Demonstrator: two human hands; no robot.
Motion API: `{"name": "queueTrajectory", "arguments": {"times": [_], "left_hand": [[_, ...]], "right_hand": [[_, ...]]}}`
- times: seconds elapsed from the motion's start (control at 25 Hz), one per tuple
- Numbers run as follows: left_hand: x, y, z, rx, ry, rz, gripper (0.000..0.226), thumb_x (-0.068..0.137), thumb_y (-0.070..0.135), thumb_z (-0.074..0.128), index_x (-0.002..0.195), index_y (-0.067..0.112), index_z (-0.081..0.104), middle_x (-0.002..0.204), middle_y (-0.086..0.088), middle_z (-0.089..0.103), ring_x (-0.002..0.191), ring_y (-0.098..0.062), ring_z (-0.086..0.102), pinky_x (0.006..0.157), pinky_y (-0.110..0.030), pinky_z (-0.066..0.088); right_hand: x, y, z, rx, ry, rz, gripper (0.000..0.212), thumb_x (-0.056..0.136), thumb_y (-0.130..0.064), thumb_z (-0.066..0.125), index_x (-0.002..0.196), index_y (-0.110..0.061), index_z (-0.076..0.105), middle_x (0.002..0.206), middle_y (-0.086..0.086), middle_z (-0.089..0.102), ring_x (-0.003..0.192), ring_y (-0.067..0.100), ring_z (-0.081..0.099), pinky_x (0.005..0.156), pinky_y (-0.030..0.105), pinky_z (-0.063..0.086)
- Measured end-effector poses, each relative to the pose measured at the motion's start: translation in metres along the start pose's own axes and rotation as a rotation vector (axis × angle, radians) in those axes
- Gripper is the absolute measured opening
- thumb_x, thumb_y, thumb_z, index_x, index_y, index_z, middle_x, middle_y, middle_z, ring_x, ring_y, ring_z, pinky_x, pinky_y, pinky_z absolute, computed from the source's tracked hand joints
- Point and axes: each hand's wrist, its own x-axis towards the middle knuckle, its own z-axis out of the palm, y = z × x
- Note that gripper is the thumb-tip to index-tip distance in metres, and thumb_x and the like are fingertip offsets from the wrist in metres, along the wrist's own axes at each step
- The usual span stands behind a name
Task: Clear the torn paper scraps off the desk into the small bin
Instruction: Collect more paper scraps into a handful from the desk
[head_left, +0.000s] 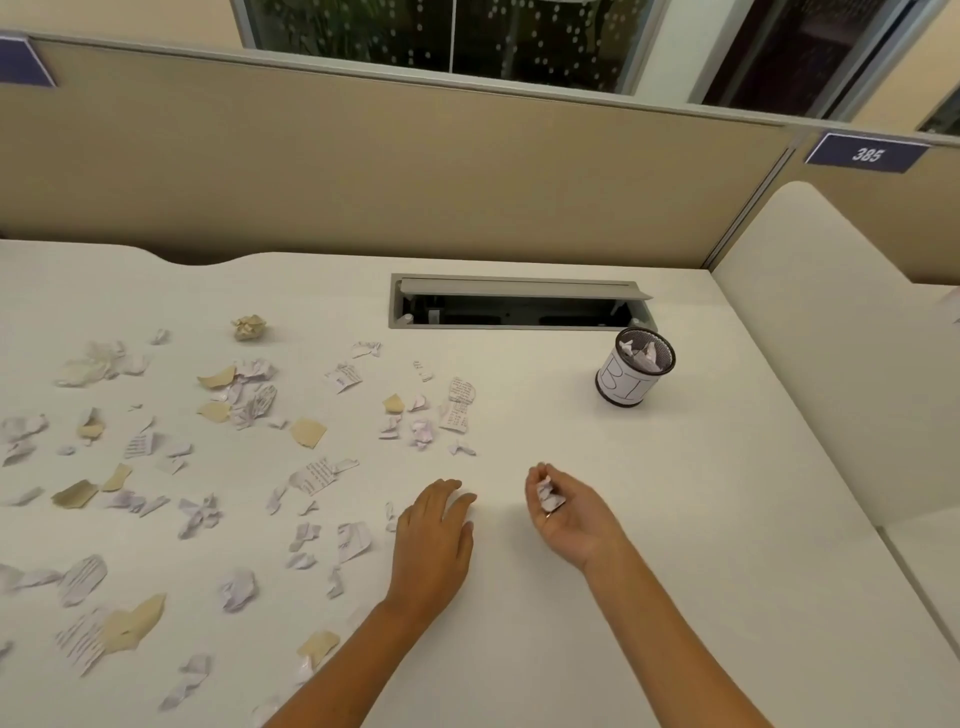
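Several torn paper scraps (311, 475), white and tan, lie scattered over the left and middle of the white desk (649, 519). A crumpled tan ball (249, 327) sits toward the back. The small mesh bin (635, 368), wrapped in a white label, stands at the right rear with scraps inside. My right hand (563, 512) is palm up, its fingers curled round a few white scraps (548, 493), well short of the bin. My left hand (434, 535) lies flat on the desk, fingers straight, beside the nearest scraps.
An open cable hatch (519, 304) is set into the desk just behind the bin. A beige partition (363, 171) runs along the back and a cream side panel (831, 364) bounds the right edge.
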Motion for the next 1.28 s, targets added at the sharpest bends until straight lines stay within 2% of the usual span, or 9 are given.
{"name": "queueTrajectory", "arguments": {"times": [0.08,0.16,0.32,0.52,0.68,0.84,0.96,1.08,1.28], "left_hand": [[0.006,0.001,0.008,0.084,-0.075,0.03,0.036,0.088,0.018,0.057,0.123,0.014,0.059,0.136,-0.009,0.054,0.129,-0.031,0.048,0.098,-0.045,0.045],[0.006,-0.001,0.014,0.15,-0.14,0.039,0.04,0.093,0.026,0.04,0.128,0.016,0.056,0.142,-0.007,0.049,0.131,-0.03,0.045,0.101,-0.045,0.043],[0.001,-0.01,0.023,0.207,-0.188,0.055,0.055,0.097,0.034,0.012,0.136,0.019,0.047,0.149,-0.004,0.039,0.136,-0.026,0.038,0.11,-0.043,0.032],[0.003,-0.01,0.026,0.217,-0.203,0.038,0.053,0.097,0.035,0.013,0.139,0.02,0.043,0.152,-0.002,0.033,0.14,-0.024,0.032,0.111,-0.038,0.017],[0.003,-0.011,0.027,0.202,-0.208,0.039,0.049,0.096,0.033,0.022,0.139,0.021,0.043,0.152,-0.001,0.033,0.14,-0.023,0.032,0.112,-0.038,0.017],[0.006,-0.007,0.018,0.138,-0.222,0.037,0.048,0.093,0.031,0.032,0.138,0.021,0.046,0.151,-0.001,0.034,0.139,-0.023,0.033,0.114,-0.041,0.023],[0.01,-0.01,0.007,0.017,-0.226,0.047,0.047,0.096,0.024,0.037,0.143,0.021,0.037,0.153,0.003,0.029,0.143,-0.017,0.024,0.116,-0.035,0.012],[0.004,-0.025,-0.022,-0.08,-0.104,-0.02,0.043,0.094,0.014,0.046,0.136,0.019,0.047,0.141,0.002,0.05,0.133,-0.013,0.042,0.114,-0.035,0.017],[-0.05,-0.087,-0.077,-0.096,0.085,-0.191,0.038,0.087,0.015,0.044,0.121,0.01,0.062,0.123,-0.007,0.064,0.115,-0.025,0.059,0.097,-0.048,0.046]], "right_hand": [[0.005,-0.042,0.02,0.007,-0.042,-0.094,0.006,0.08,0.006,0.059,0.076,0.003,0.057,0.058,0.012,0.064,0.067,0.016,0.06,0.052,0.028,0.059],[0.009,-0.088,0.038,-0.002,-0.059,-0.23,0.015,0.091,-0.004,0.053,0.077,0.001,0.056,0.066,0.01,0.064,0.073,0.016,0.06,0.056,0.028,0.06],[0.02,-0.173,0.063,-0.2,-0.029,-0.548,0.022,0.097,-0.016,0.048,0.085,-0.001,0.06,0.088,0.011,0.062,0.086,0.019,0.062,0.077,0.028,0.059],[0.035,-0.218,0.081,-0.957,0.201,-0.828,0.048,0.099,-0.038,0.032,0.091,-0.008,0.069,0.101,0.008,0.069,0.083,0.006,0.059,0.089,0.026,0.04],[0.038,-0.223,0.082,-1.034,0.221,-0.895,0.051,0.098,-0.039,0.028,0.096,-0.01,0.07,0.103,0.005,0.07,0.106,0.012,0.06,0.105,0.029,0.029],[0.027,-0.196,0.076,-0.935,0.263,-0.985,0.041,0.088,-0.042,0.038,0.08,-0.02,0.073,0.101,0.001,0.074,0.093,0.005,0.064,0.096,0.029,0.042],[0.022,-0.149,0.054,-0.977,0.265,-0.96,0.033,0.075,-0.043,0.055,0.077,-0.015,0.073,0.091,0.0,0.072,0.09,0.014,0.063,0.084,0.032,0.047],[0.023,-0.085,0.02,-1.064,0.184,-0.907,0.02,0.087,-0.031,0.057,0.079,-0.02,0.071,0.09,-0.001,0.073,0.094,0.014,0.065,0.088,0.034,0.048],[0.012,0.038,-0.028,-1.32,0.082,-0.786,0.013,0.091,-0.027,0.058,0.097,-0.024,0.069,0.102,-0.011,0.069,0.101,0.007,0.063,0.074,0.002,0.044]]}}
